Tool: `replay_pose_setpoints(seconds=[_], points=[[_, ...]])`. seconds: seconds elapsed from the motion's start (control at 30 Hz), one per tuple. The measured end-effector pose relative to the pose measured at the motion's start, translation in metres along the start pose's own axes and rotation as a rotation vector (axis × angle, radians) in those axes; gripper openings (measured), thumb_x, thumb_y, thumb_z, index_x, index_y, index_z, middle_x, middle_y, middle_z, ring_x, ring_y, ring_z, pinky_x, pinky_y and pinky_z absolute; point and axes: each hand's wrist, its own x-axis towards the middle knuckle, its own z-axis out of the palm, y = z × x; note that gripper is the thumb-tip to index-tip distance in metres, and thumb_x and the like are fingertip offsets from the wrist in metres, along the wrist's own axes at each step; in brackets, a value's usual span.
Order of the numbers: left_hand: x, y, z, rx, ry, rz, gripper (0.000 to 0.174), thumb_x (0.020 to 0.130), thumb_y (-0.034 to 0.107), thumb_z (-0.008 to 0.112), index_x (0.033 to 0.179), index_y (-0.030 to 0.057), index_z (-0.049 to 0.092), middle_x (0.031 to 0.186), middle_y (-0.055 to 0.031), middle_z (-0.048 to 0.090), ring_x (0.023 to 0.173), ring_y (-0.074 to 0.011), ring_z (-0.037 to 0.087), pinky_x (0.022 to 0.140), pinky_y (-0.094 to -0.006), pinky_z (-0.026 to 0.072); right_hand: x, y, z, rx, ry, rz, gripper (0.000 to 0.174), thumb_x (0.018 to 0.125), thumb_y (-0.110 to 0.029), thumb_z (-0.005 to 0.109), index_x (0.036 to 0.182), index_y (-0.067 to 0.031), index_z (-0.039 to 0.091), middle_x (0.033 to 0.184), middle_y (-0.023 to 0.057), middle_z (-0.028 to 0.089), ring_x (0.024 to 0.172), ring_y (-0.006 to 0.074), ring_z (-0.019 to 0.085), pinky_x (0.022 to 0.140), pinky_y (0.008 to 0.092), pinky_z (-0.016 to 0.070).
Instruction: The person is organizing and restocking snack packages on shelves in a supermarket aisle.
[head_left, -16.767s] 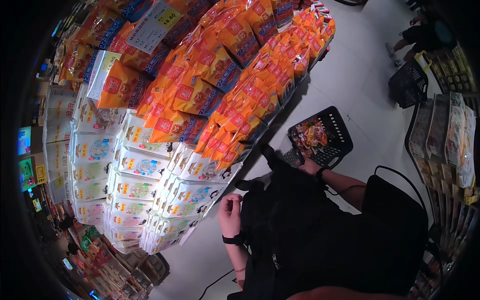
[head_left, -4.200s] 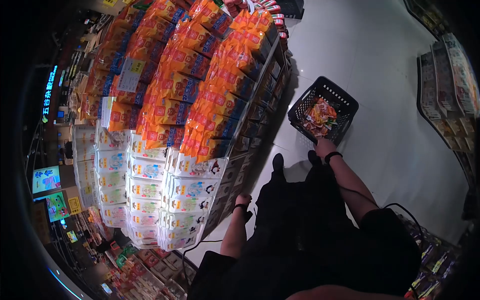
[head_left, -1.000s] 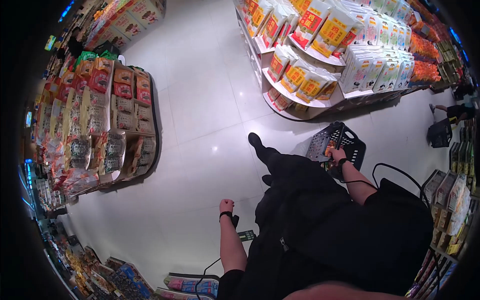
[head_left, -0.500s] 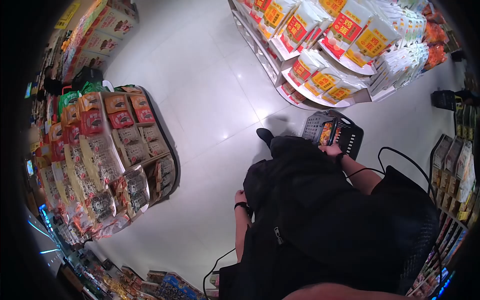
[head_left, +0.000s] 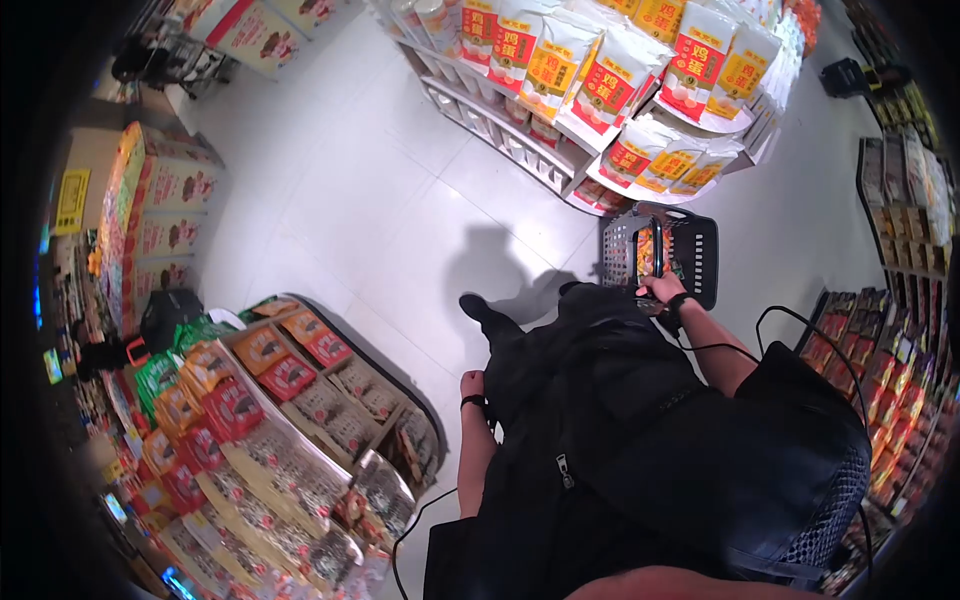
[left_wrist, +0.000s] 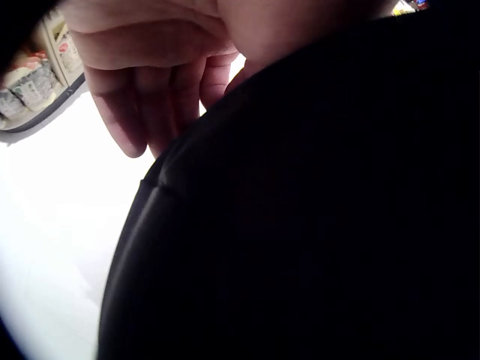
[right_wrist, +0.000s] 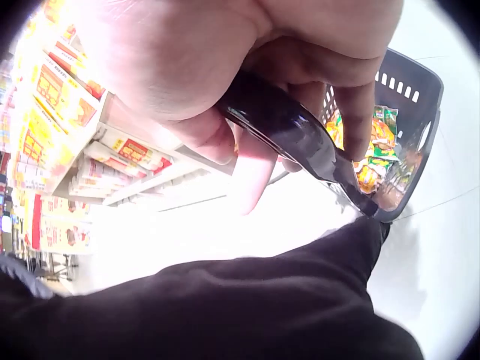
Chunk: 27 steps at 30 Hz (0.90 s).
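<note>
My right hand (head_left: 664, 288) grips the black handle (right_wrist: 296, 135) of a dark plastic shopping basket (head_left: 704, 255), its fingers curled round the bar. Orange and green snack packets (right_wrist: 380, 139) lie inside the basket, low against its slotted wall. The basket hangs by my right leg. On the other side, my left hand (head_left: 473, 384) hangs beside my dark trousers (left_wrist: 285, 210) with nothing in it. Its fingers (left_wrist: 116, 112) are loosely bent and point down, close to the cloth in the left wrist view.
A rounded shelf of white, red and yellow bags (head_left: 610, 85) stands just beyond the basket. At the lower left is a display of packaged goods (head_left: 285, 430) with a curved dark edge. Stacked printed boxes (head_left: 170, 215) stand farther left, and shelves (head_left: 850, 350) line the right.
I have walked away from the orange packets with the basket still in my right hand. The egg-print bags and the left display are now nearer, and the view has turned.
</note>
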Motion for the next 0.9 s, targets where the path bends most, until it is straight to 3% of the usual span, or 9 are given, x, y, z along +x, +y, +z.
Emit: replay_pose_setpoints(seconds=[0.1, 0.2, 0.27, 0.4, 0.47, 0.6, 0.77, 0.83, 0.9], points=[[0.031, 0.040, -0.094, -0.014, -0.161, 0.000, 0.033, 0.096, 0.023, 0.070, 0.108, -0.0062, 0.079, 0.100, -0.0199, 0.083, 0.089, -0.0287, 0.081, 0.083, -0.0409, 0.0653, 0.062, 0.054, 0.047, 0.236, 0.205, -0.024, 0.027, 0.096, -0.013, 0.074, 0.116, 0.0042, 0.076, 0.092, 0.0127, 0.082, 0.077, 0.0224, 0.078, 0.074, 0.0401, 0.0607], [0.100, 0.022, -0.171, -0.130, -0.194, 0.026, 0.027, 0.097, 0.015, 0.067, 0.110, -0.0082, 0.072, 0.100, -0.0183, 0.082, 0.084, -0.0244, 0.081, 0.078, -0.0372, 0.0680, 0.029, 0.002, 0.082, -0.227, 0.417, -0.058, 0.042, 0.096, -0.024, 0.077, 0.130, -0.0015, 0.073, 0.103, 0.0161, 0.082, 0.088, 0.0266, 0.081, 0.086, 0.0426, 0.0626], [0.119, 0.034, -0.222, -0.136, -0.116, 0.033, 0.028, 0.098, 0.016, 0.067, 0.112, -0.0082, 0.070, 0.101, -0.0190, 0.082, 0.084, -0.0248, 0.081, 0.077, -0.0372, 0.0673, 0.067, 0.023, 0.103, -0.199, 0.517, -0.069, 0.048, 0.094, -0.031, 0.079, 0.135, -0.0065, 0.072, 0.108, 0.0201, 0.082, 0.102, 0.0340, 0.080, 0.094, 0.0451, 0.0614], [0.164, 0.040, -0.272, -0.149, -0.074, -0.004, 0.026, 0.098, 0.016, 0.067, 0.110, -0.0075, 0.070, 0.102, -0.0190, 0.082, 0.085, -0.0247, 0.081, 0.075, -0.0367, 0.0661, 0.022, -0.032, 0.124, -0.312, 0.622, -0.182, 0.052, 0.096, -0.031, 0.077, 0.137, -0.0022, 0.065, 0.116, 0.0274, 0.079, 0.116, 0.0449, 0.076, 0.102, 0.0526, 0.0580], [0.194, 0.051, -0.279, -0.199, -0.064, 0.000, 0.026, 0.101, 0.017, 0.067, 0.115, -0.0053, 0.068, 0.106, -0.0182, 0.083, 0.085, -0.0242, 0.081, 0.069, -0.0344, 0.0633, -0.013, -0.083, 0.134, -0.330, 0.601, -0.148, 0.056, 0.095, -0.027, 0.078, 0.141, 0.0009, 0.060, 0.120, 0.0296, 0.077, 0.119, 0.0461, 0.074, 0.104, 0.0530, 0.0574], [0.216, 0.119, -0.265, -0.298, -0.218, 0.012, 0.027, 0.106, 0.021, 0.066, 0.121, -0.0015, 0.064, 0.110, -0.0160, 0.083, 0.090, -0.0212, 0.081, 0.062, -0.0301, 0.0555, -0.022, -0.146, 0.145, -0.268, 0.634, -0.366, 0.053, 0.097, -0.016, 0.076, 0.141, 0.0044, 0.057, 0.129, 0.0316, 0.074, 0.123, 0.0463, 0.073, 0.107, 0.0507, 0.0573], [0.230, 0.233, -0.226, -0.093, -0.339, 0.307, 0.025, 0.107, 0.024, 0.069, 0.116, 0.0000, 0.069, 0.105, -0.0129, 0.081, 0.096, -0.0226, 0.079, 0.083, -0.0358, 0.0611, 0.011, -0.241, 0.144, -0.234, 0.673, -0.490, 0.038, 0.095, -0.015, 0.074, 0.126, 0.0036, 0.063, 0.120, 0.0286, 0.074, 0.116, 0.0461, 0.072, 0.103, 0.0502, 0.0574], [0.234, 0.309, -0.240, 0.076, -0.341, 0.442, 0.025, 0.106, 0.025, 0.071, 0.114, 0.0009, 0.071, 0.103, -0.0109, 0.079, 0.098, -0.0223, 0.078, 0.090, -0.0380, 0.0605, 0.029, -0.315, 0.143, 0.019, 0.632, -0.595, 0.034, 0.100, -0.017, 0.074, 0.125, 0.0039, 0.064, 0.112, 0.0232, 0.076, 0.105, 0.0379, 0.077, 0.096, 0.0448, 0.0599], [0.233, 0.365, -0.246, 0.090, -0.348, 0.475, 0.026, 0.106, 0.026, 0.071, 0.114, 0.0015, 0.071, 0.104, -0.0103, 0.079, 0.100, -0.0219, 0.077, 0.091, -0.0382, 0.0598, 0.068, -0.350, 0.138, 0.109, 0.673, -0.677, 0.044, 0.101, -0.020, 0.077, 0.134, 0.0041, 0.060, 0.119, 0.0222, 0.074, 0.110, 0.0339, 0.076, 0.098, 0.0430, 0.0597]])
